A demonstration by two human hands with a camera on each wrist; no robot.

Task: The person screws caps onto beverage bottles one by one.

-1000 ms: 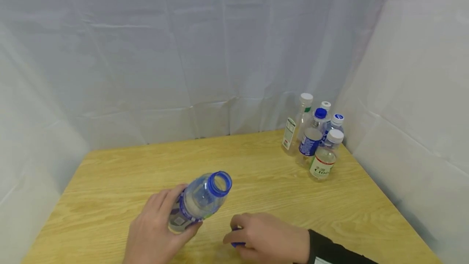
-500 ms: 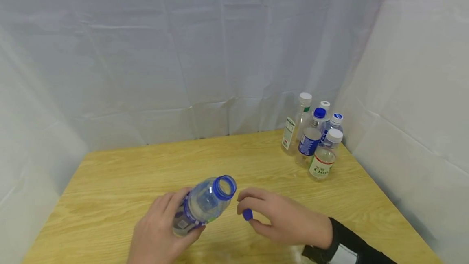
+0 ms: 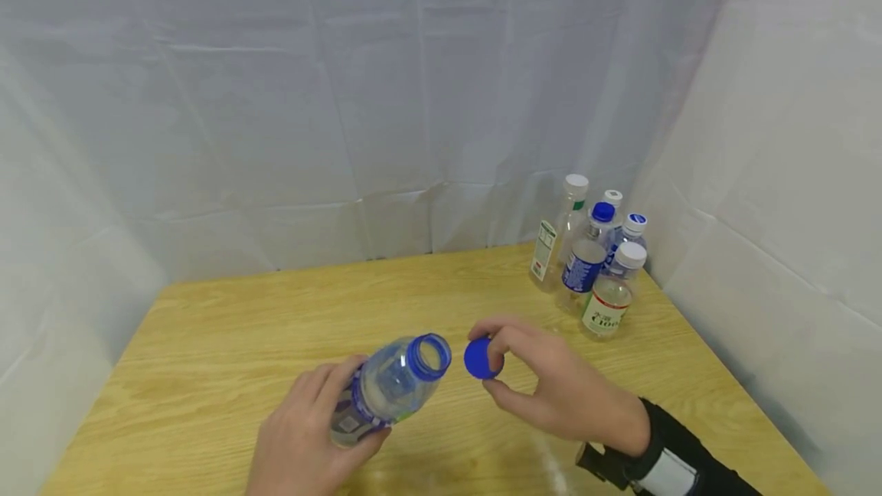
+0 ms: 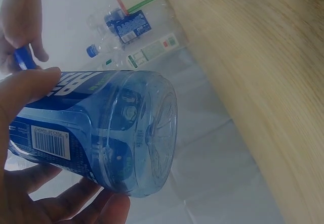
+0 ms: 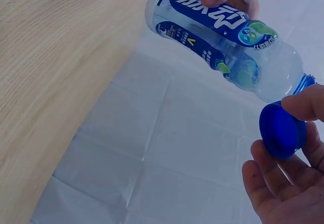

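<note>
My left hand (image 3: 306, 427) grips a clear plastic bottle (image 3: 396, 385) round its blue label, tilted with its uncapped blue neck up and to the right. In the left wrist view the bottle's (image 4: 121, 128) ribbed base and barcode show, with the thumb over the label. My right hand (image 3: 551, 373) pinches a blue bottle cap (image 3: 481, 359) between thumb and fingers, just right of the bottle mouth and apart from it. In the right wrist view the hollow inside of the cap (image 5: 281, 130) shows, and the neck lies partly behind the thumb.
Several capped bottles stand together at the table's back right corner, among them one with a blue cap (image 3: 583, 266) and one with a white cap (image 3: 608, 301). The wooden table (image 3: 289, 320) meets pale sheeting (image 3: 331, 136) at the back and sides.
My right hand has risen from low near the table with the cap, moving up and right, and the cap has turned to show its face. The bottle has shifted slightly right.
</note>
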